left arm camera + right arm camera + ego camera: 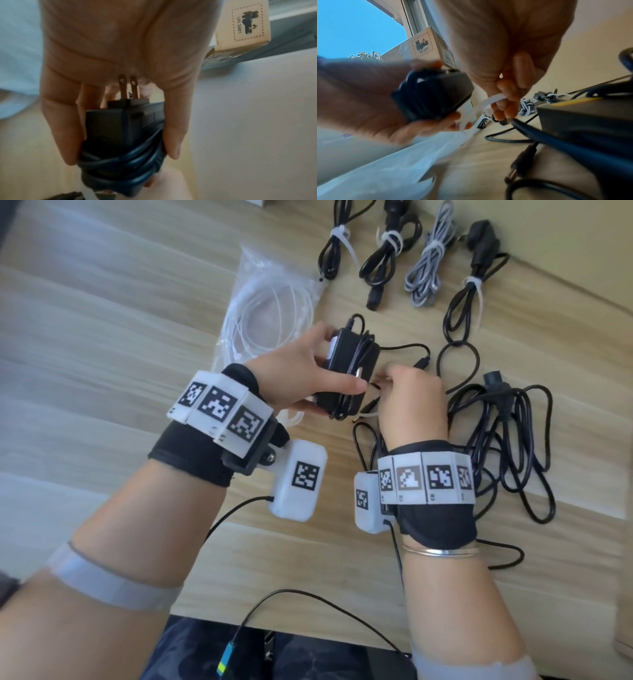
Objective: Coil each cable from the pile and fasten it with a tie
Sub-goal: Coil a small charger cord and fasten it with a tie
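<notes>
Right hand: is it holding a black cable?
No, the right hand pinches a white zip tie beside the cable-wrapped power adapter.

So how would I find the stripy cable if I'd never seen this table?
Look at the far edge of the wooden table, where four tied bundles lie in a row. The stripy cable is third from the left, between two black bundles. It is the only grey-and-white braided one; all its neighbours are plain black.
</notes>
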Motion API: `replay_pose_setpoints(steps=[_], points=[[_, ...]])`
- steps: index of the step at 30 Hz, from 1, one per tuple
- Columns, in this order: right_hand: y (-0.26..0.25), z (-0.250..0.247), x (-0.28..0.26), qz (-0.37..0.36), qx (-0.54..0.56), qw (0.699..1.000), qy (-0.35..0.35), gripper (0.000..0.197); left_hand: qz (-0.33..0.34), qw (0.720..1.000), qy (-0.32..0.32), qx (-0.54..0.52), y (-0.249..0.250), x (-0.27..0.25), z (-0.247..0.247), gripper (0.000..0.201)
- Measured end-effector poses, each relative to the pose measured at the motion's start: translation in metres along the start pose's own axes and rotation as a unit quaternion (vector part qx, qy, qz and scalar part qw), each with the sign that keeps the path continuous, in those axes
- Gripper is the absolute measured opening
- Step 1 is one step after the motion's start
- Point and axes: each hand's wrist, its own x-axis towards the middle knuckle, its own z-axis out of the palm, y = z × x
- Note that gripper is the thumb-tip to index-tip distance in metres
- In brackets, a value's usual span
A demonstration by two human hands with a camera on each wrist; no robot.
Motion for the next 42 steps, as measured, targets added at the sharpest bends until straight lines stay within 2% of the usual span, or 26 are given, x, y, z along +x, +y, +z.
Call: replay_pose_setpoints(steps=[3, 5, 8, 12, 15, 17, 22, 27, 30, 34, 38, 40, 42], points=[[-0.008, 0.002, -0.001, -0.018, 0.03, 0.999, 0.005, 0.02, -0.002, 0.998, -0.047, -0.034, 0.004, 0.002, 0.005, 0.049], [-0.01, 0.003, -0.002, -0.026, 0.065, 0.998, -0.005, 0.019, -0.006, 0.998, -0.049, -0.041, 0.002, 0.003, 0.006, 0.047], [-0.003, 0.009, -0.001, 0.002, 0.148, 0.989, -0.003, 0.018, -0.003, 1.0, -0.009, -0.017, -0.001, 0.004, 0.005, 0.047], [0.008, 0.013, -0.002, 0.069, 0.284, 0.956, 0.001, 0.016, 0.003, 0.996, 0.053, 0.077, -0.007, 0.01, 0.009, 0.049], [0.011, 0.013, -0.004, 0.056, 0.321, 0.945, 0.02, 0.018, 0.012, 0.985, 0.081, 0.15, -0.012, 0.017, 0.016, 0.054], [0.012, 0.015, -0.006, 0.05, 0.333, 0.941, 0.036, 0.023, 0.017, 0.978, 0.101, 0.181, -0.017, 0.021, 0.021, 0.057], [0.013, 0.017, -0.013, 0.002, 0.32, 0.946, 0.045, 0.013, 0.027, 0.958, 0.133, 0.252, -0.023, 0.029, 0.025, 0.052], [0.016, 0.017, -0.014, -0.042, 0.277, 0.959, 0.044, 0.013, 0.045, 0.955, 0.144, 0.254, -0.026, 0.028, 0.029, 0.067], [0.016, 0.02, -0.014, -0.07, 0.276, 0.956, 0.067, 0.013, 0.059, 0.953, 0.138, 0.264, -0.027, 0.028, 0.031, 0.065], [0.013, 0.024, -0.014, -0.107, 0.281, 0.95, 0.081, 0.008, 0.028, 0.941, 0.121, 0.314, -0.024, 0.028, 0.035, 0.061], [0.011, 0.03, -0.009, -0.104, 0.314, 0.94, 0.079, 0.008, 0.0, 0.921, 0.119, 0.372, -0.022, 0.029, 0.04, 0.065], [0.012, 0.031, -0.005, -0.099, 0.313, 0.941, 0.08, 0.009, -0.004, 0.924, 0.122, 0.362, -0.021, 0.03, 0.041, 0.069], [0.015, 0.031, -0.002, -0.098, 0.308, 0.943, 0.076, 0.009, 0.01, 0.94, 0.116, 0.319, -0.02, 0.029, 0.04, 0.068]])
